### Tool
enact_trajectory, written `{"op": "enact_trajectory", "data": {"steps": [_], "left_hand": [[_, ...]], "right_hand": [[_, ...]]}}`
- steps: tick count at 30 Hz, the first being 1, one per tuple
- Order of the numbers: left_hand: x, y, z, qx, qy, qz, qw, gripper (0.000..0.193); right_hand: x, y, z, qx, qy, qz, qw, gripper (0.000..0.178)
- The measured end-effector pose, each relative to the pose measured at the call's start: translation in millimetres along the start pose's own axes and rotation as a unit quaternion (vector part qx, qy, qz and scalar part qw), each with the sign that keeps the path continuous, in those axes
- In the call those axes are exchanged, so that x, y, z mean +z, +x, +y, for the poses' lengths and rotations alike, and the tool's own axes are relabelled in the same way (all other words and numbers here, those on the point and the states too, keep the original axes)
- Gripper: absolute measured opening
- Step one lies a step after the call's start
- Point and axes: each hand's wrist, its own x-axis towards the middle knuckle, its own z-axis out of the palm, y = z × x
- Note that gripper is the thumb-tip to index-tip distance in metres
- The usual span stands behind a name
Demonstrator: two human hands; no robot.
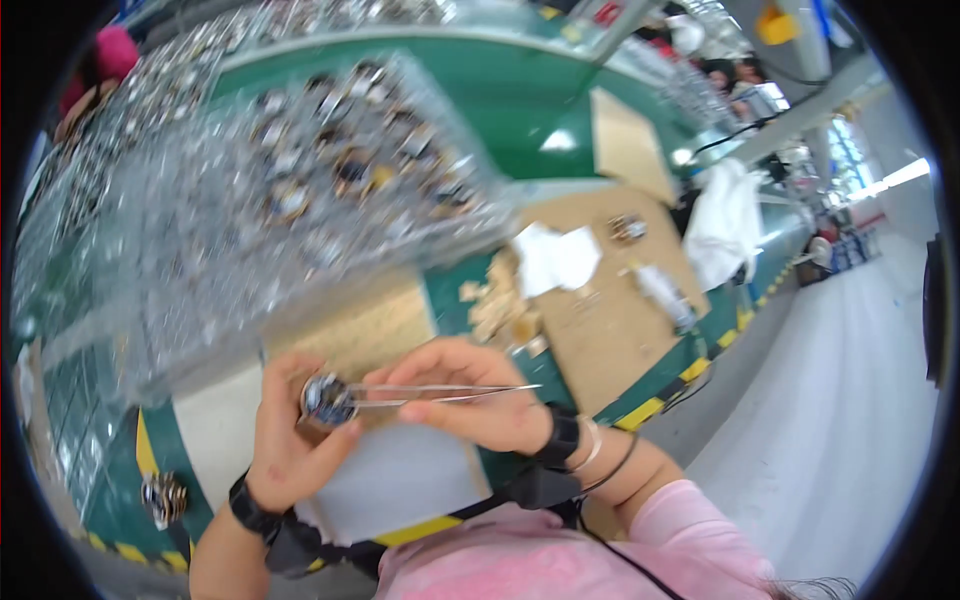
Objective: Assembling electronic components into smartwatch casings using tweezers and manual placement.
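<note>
My left hand [293, 440] is closed around a wristwatch [328, 398] with a dark, shiny face, held low over the bench. Its fingers curl along the far and left sides, and the thumb presses the near edge. In my right hand [470, 395] a pair of thin silver metal tweezers [440, 392] is gripped between thumb and fingers. One end of the tweezers reaches the right edge of the watch; whether it touches is too blurred to tell. Below both hands lies a white sheet [400, 485].
Clear plastic trays [200, 290] full of watches cover the left and far bench. To the right, a brown board [620, 330] bears white paper [560, 258], another watch [627, 229] and a small tube [664, 296]. One more watch [163, 498] sits near the left front edge.
</note>
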Motion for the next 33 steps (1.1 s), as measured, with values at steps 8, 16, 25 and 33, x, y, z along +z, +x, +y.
{"op": "enact_trajectory", "data": {"steps": [8, 16, 25, 33], "left_hand": [[0.4, 4.2, 19.7, -0.008, -0.060, -0.025, 0.998, 0.056], [-3.7, 5.3, 16.6, 0.011, -0.054, -0.036, 0.998, 0.055], [-6.5, 6.3, 11.7, -0.036, -0.079, -0.069, 0.994, 0.057], [-6.1, 6.7, 20.1, -0.033, -0.089, -0.132, 0.987, 0.058]], "right_hand": [[-11.2, 4.2, 2.6, 0.070, 0.242, 0.006, 0.968, 0.023], [-20.3, 5.4, 14.1, 0.044, 0.365, -0.001, 0.930, 0.017], [-14.3, 4.9, -2.8, 0.042, 0.178, 0.014, 0.983, 0.014], [-2.4, 1.4, -13.5, -0.011, -0.087, 0.031, 0.996, 0.012]]}}
